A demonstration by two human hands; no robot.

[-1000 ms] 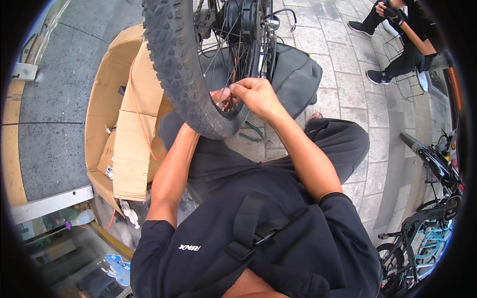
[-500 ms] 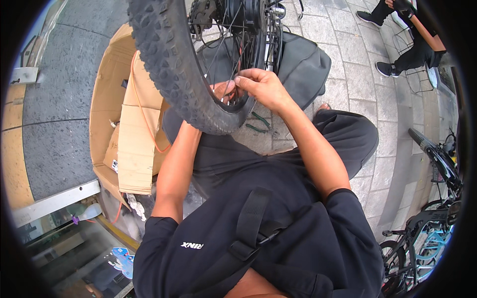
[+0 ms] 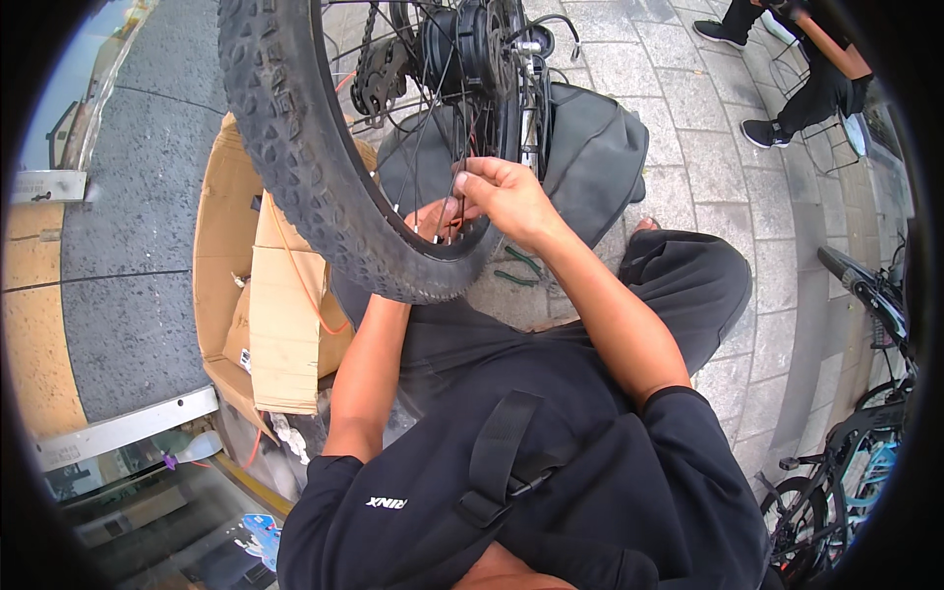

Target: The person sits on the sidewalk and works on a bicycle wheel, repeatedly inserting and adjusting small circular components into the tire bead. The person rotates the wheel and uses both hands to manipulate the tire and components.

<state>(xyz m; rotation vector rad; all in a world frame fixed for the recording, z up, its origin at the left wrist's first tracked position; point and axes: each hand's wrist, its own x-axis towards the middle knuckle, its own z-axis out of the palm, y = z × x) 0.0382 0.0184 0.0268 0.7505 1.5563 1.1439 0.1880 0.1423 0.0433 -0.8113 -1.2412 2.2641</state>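
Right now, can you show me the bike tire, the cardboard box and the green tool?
Bike tire [image 3: 287,162], head view: its knobby tread.
Cardboard box [image 3: 285,339], head view: its flap.
Green tool [image 3: 523,260], head view: one handle.

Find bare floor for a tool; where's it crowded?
Free: pale grey paving right of the dark grey fabric and black-trousered right knee; dark grey slabs left of the brown cardboard box. Crowded: left hand and right hand at the black knobbly-tyred wheel, green-handled pliers nearby.
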